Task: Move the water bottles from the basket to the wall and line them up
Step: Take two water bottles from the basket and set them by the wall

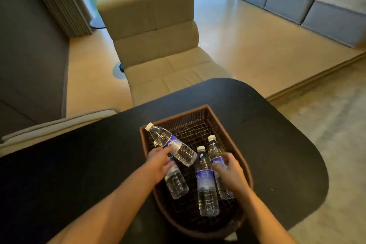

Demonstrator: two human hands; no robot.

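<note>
A brown wire basket (198,114) sits on a black table (267,134) and holds several clear water bottles with blue labels. My left hand (158,162) grips the upper left bottle (185,153), which is tilted with its white cap over the basket's left rim. Under that hand lies another bottle (176,183). My right hand (229,171) closes around the rightmost bottle (213,149), covering its label. Between my hands lies a middle bottle (206,184), untouched.
A beige lounge chair (158,35) stands beyond the table's far edge. A dark wall (29,45) runs along the left. A grey sofa (316,6) lines the far right, with a window behind. Tan floor lies between them.
</note>
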